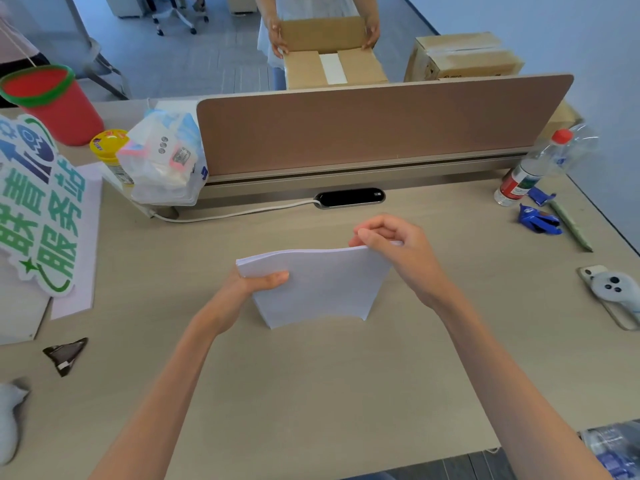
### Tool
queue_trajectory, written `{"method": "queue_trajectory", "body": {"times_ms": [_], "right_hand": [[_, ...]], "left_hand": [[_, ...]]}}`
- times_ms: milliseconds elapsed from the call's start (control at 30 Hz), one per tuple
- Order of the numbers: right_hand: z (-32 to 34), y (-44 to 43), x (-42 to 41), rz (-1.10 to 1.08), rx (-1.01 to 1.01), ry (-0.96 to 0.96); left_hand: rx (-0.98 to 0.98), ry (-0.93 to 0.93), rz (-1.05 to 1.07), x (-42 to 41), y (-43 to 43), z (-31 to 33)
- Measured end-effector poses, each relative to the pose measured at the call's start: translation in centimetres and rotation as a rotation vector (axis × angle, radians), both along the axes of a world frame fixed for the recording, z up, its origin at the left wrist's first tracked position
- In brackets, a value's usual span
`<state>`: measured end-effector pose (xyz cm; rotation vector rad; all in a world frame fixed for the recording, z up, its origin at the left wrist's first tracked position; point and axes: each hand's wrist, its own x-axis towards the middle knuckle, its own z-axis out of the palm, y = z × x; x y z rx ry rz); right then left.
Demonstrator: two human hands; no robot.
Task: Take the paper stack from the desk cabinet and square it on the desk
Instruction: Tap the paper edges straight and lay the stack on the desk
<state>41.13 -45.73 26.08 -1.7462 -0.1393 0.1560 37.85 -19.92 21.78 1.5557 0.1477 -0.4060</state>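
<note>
At the centre of the frame, a paper stack (318, 285) stands on edge on the desk (311, 393), pinched between two bare hands.

The left hand (258, 284) clamps the stack's upper left corner, thumb across the front sheet, while the right hand (391, 247) grips the top right corner with curled fingers. Holding it upright with the lower edge on the desktop looks meant for tapping the sheets level; the top edge fans slightly at the left, so squaring seems unfinished. No desk cabinet shows in this view. At the left edge, a green-and-white cut-out sign (38, 206) bears Chinese characters, of which "服务站" can be read. Labels on the water bottle (530, 171) at the right and the yellow-lidded jar (109, 150) are too blurred to read.
</note>
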Motion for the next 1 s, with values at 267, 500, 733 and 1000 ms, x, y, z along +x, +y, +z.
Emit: {"method": "queue_trajectory", "body": {"times_ms": [267,500,733,1000], "right_hand": [[-2.4,-3.8,0.3,0.344,-0.02,0.3],[-4.2,-1.9,0.4,0.311,-0.128,0.325],[-2.9,1.4,1.7,0.393,-0.066,0.307],[-7.1,8.1,4.9,0.444,-0.088,0.445]], "left_hand": [[0.02,0.055,-0.042,-0.2,0.4,0.2],[0.116,0.063,-0.05,-0.4,0.0,-0.2],[0.076,0.062,-0.056,0.4,3.4,1.1],[0.034,0.258,-0.028,2.5,10.3,-1.6]]}}
